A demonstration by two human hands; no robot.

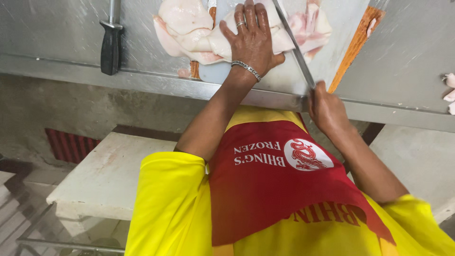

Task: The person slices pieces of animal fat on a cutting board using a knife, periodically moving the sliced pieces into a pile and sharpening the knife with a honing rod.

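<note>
My left hand (251,40), with a ring and a chain bracelet, lies flat with its fingers spread on a pale slab of raw meat (189,28) and presses it down. The meat rests on a light cutting board (284,78) with an orange edge. My right hand (327,109) grips the handle of a long knife (294,45) at the table's near edge. The thin blade runs up along the right side of my left hand, into the meat. More pinkish raw meat (310,23) lies right of the blade.
The board sits on a stainless steel table (403,61). A sharpening steel with a black handle (110,47) lies at the left. A few pale meat pieces (449,92) are at the right edge. Concrete blocks (104,175) stand below the table by my yellow shirt and red apron.
</note>
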